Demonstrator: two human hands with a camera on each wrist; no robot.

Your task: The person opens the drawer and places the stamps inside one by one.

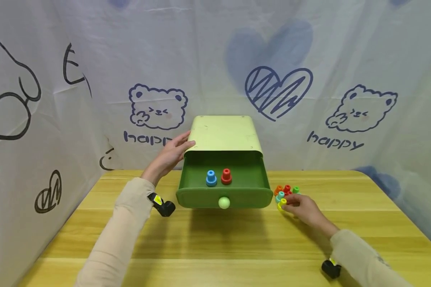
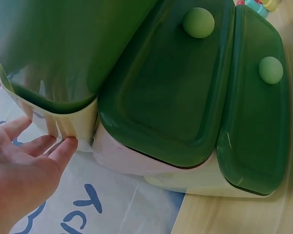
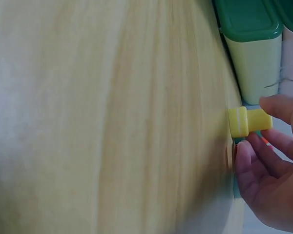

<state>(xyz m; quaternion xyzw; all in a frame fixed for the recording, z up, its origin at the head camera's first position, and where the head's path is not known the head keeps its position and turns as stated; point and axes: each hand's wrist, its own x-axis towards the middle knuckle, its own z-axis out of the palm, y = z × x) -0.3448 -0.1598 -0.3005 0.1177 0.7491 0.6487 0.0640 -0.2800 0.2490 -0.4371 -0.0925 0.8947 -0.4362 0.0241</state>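
My left hand (image 1: 170, 155) rests against the left side of a cream drawer unit (image 1: 222, 133), fingertips on its wall near the open top drawer (image 1: 197, 197). Inside that green drawer stand a blue peg (image 1: 211, 178) and a red peg (image 1: 226, 176), both upright. Over on the right, my right hand (image 1: 304, 208) has its thumb and index finger about the narrow end of a yellow peg (image 3: 251, 122), whose wide base is down at the table. Behind the yellow peg are a light teal peg (image 1: 279, 196), an orange peg (image 1: 278, 189) and other small pegs, partly hidden by the hand.
Two lower green drawers are pushed in under the top one: a middle drawer (image 2: 171, 92) and a bottom drawer (image 2: 256, 107), each with a round knob. The wooden table (image 1: 237, 267) runs back to a white curtain (image 1: 215, 59) with drawings.
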